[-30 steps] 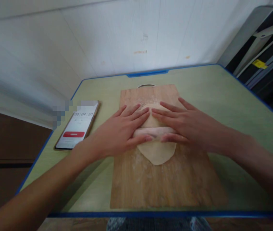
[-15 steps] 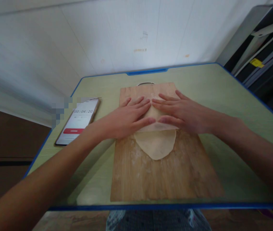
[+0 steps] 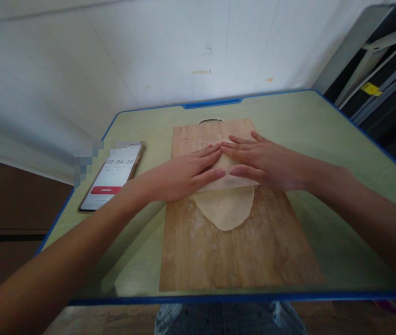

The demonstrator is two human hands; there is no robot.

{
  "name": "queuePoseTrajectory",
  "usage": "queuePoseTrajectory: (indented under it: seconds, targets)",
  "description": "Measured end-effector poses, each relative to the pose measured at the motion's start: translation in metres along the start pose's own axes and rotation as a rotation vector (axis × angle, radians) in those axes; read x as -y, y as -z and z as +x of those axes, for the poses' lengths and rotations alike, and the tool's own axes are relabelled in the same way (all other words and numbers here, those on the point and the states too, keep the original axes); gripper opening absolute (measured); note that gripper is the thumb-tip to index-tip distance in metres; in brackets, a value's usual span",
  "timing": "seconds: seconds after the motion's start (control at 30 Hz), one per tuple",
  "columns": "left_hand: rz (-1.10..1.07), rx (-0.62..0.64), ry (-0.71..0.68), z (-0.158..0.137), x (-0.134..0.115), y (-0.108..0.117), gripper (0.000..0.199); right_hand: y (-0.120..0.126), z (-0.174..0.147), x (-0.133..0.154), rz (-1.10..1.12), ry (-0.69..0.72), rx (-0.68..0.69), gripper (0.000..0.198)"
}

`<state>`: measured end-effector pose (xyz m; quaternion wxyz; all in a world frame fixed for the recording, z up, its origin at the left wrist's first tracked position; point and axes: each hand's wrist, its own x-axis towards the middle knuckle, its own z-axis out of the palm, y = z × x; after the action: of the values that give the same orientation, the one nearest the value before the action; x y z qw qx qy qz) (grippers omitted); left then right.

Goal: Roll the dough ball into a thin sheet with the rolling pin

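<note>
A thin sheet of pale dough [image 3: 225,208] lies on a wooden cutting board [image 3: 233,260], its far part folded over toward me with a straight edge across the middle. My left hand [image 3: 193,172] rests flat on the left side of the folded part, fingers stretched out. On the right side my right hand [image 3: 257,160] lies flat too, its fingers a little spread. The fingertips of both hands meet near the top of the fold, and the thumbs point at each other with a small gap between. Much of the folded dough is hidden beneath my hands.
A phone [image 3: 112,174] showing a running timer lies left of the board, partly behind my left forearm. The board has a metal handle [image 3: 211,121] at its far end. The green table [image 3: 281,111] has a blue edge and stands against a white wall [image 3: 170,51].
The fingers of my left hand have drawn closer together. My right hand stays nearly in place, and the dough keeps its folded shape.
</note>
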<state>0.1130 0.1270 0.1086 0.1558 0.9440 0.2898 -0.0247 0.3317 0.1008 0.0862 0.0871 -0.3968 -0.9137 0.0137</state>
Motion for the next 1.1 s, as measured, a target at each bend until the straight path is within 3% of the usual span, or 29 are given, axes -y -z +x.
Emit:
queuePoseTrajectory:
  seconds: [0.23, 0.43, 0.63, 0.87, 1.1]
  targets:
    - [0.05, -0.049, 0.006, -0.026, -0.02, -0.008, 0.085, 0.0, -0.023, 0.016, -0.083, 0.041, -0.078, 0.07]
    - [0.055, 0.001, -0.076, -0.01, -0.007, -0.004, 0.075, 0.0, -0.001, -0.003, 0.023, 0.002, 0.028, 0.077]
    - [0.128, -0.048, -0.022, -0.02, -0.018, -0.009, 0.084, 0.0, -0.023, 0.02, -0.102, -0.006, -0.096, 0.079]
    - [0.02, -0.021, -0.035, -0.005, -0.006, 0.001, 0.07, -0.003, -0.007, -0.001, 0.052, -0.056, 0.014, 0.083]
    - [0.011, -0.047, -0.008, -0.016, -0.016, -0.004, 0.078, -0.005, -0.019, 0.004, -0.018, -0.04, -0.07, 0.082]
